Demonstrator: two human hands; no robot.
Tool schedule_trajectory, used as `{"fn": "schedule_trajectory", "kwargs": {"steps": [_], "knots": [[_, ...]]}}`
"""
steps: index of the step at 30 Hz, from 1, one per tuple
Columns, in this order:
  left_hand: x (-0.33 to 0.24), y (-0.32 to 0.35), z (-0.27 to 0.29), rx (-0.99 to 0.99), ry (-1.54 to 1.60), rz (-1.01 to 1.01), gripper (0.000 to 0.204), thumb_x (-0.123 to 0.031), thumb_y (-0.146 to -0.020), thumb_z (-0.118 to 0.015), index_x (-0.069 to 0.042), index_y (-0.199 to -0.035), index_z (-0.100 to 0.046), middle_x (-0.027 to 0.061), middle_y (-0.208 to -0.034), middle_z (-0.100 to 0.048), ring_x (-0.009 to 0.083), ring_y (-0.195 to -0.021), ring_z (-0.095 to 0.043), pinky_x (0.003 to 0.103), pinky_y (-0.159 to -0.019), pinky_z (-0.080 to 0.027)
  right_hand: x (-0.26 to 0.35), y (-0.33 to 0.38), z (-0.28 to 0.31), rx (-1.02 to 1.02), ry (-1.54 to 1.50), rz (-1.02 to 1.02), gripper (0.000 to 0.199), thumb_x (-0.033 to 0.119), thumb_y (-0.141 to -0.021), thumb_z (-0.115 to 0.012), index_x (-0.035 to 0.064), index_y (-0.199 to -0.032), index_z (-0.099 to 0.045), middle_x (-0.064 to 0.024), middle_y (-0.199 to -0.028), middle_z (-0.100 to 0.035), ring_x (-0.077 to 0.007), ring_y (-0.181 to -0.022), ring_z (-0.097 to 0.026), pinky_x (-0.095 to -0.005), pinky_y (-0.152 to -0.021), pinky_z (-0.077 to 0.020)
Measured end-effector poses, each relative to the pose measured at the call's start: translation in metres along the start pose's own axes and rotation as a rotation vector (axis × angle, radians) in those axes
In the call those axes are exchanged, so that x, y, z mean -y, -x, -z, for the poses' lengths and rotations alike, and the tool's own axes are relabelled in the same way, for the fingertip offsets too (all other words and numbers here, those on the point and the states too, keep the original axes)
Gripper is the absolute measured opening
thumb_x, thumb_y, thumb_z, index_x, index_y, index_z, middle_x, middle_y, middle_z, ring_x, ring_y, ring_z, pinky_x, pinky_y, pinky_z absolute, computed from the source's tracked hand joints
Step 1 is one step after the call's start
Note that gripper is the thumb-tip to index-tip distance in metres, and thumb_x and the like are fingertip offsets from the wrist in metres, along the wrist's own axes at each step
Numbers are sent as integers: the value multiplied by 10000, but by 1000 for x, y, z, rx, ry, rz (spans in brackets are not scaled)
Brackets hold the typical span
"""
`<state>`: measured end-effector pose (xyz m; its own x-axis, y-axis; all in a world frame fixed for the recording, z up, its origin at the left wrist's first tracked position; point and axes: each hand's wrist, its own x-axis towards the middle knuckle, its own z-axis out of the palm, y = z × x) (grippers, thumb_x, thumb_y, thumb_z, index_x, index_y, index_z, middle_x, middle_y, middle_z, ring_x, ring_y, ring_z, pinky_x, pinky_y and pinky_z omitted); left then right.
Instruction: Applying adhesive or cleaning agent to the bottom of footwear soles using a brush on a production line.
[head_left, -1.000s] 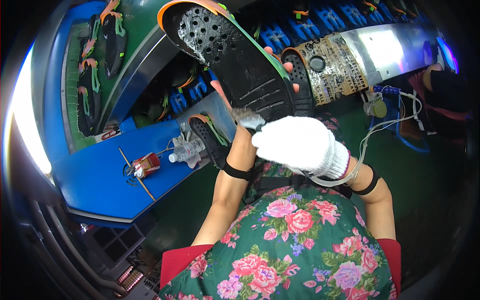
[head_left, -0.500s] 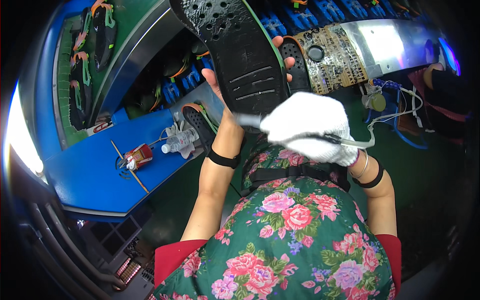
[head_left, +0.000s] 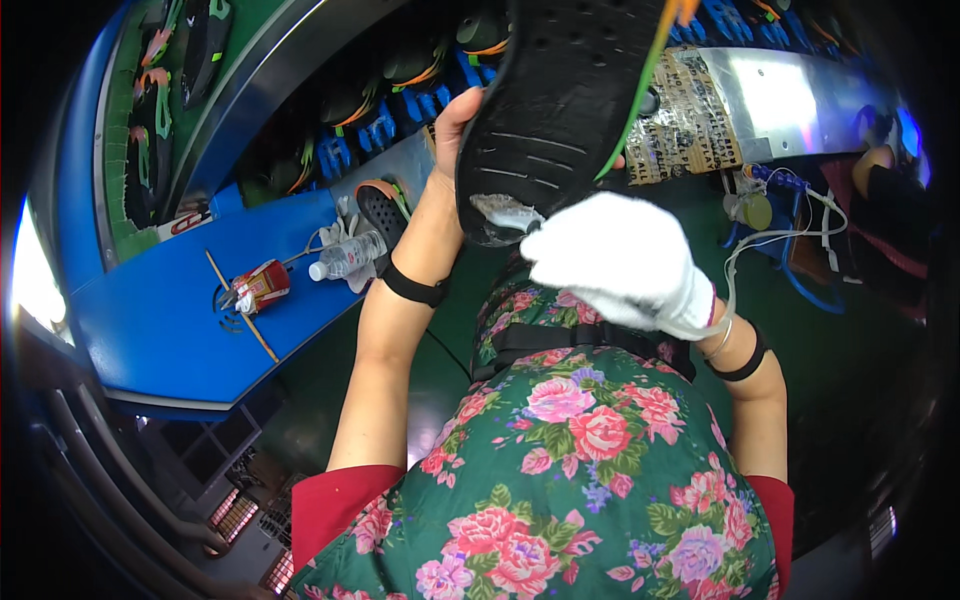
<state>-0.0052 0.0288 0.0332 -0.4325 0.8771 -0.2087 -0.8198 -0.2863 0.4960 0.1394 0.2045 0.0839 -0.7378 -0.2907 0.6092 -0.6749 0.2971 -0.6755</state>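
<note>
My left hand (head_left: 452,125) grips a black shoe sole (head_left: 540,120) with a green and orange edge, its thumb at the left side and a fingertip showing at the right. The sole's face has small holes higher up, grooves lower down and a shiny, whitish wet-looking area (head_left: 508,212) at the heel end. Against that end, my white-gloved right hand (head_left: 615,255) is closed round a slim brush-like tool, mostly hidden by the glove. A thin clear tube (head_left: 732,265) runs off from behind the glove's wrist.
On the blue table (head_left: 130,330) to the left are a red carton (head_left: 262,287), a stick (head_left: 262,338), a clear bottle (head_left: 347,256) and another shoe (head_left: 383,212). Beyond runs a curved line with shoes on blue holders. A taped metal cover (head_left: 690,115) lies at the right.
The sole has shifted right and tilted, with my left hand moving along. My right hand has moved slightly lower. A whitish wet-looking area now shows at the heel end.
</note>
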Motion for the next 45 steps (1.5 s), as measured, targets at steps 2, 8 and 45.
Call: {"fn": "schedule_trajectory", "kwargs": {"steps": [2,8,45], "knots": [[-2,-1,24,-60,-20,42,1103,-699,-829,-632,4,-1608,-293,366,-1560,-371,582,-1293,-523,633,-1063,-478,7,6,-14,16,-48,-4,259,66,-803,-779,118,-1056,-791,-72,-1075,-789,-286,-940,-752,-372,-813,-599],[-3,4,23,-156,256,45,461,-267,-952,-626,48,-1286,-660,210,-1179,-738,309,-1011,-753,406,-928,-616,11,1,13,76,-273,-209,195,103,-787,-827,136,-979,-821,-52,-1005,-797,-243,-941,-755,-354,-818,-584],[-97,89,-20,588,-64,-29,1369,-606,-704,-896,71,-1593,-104,422,-1550,-269,559,-1288,-534,530,-971,-601,9,-23,51,-435,-532,-425,181,-76,-782,-768,-17,-952,-791,-177,-1000,-773,-238,-925,-742,-346,-836,-586]]}}
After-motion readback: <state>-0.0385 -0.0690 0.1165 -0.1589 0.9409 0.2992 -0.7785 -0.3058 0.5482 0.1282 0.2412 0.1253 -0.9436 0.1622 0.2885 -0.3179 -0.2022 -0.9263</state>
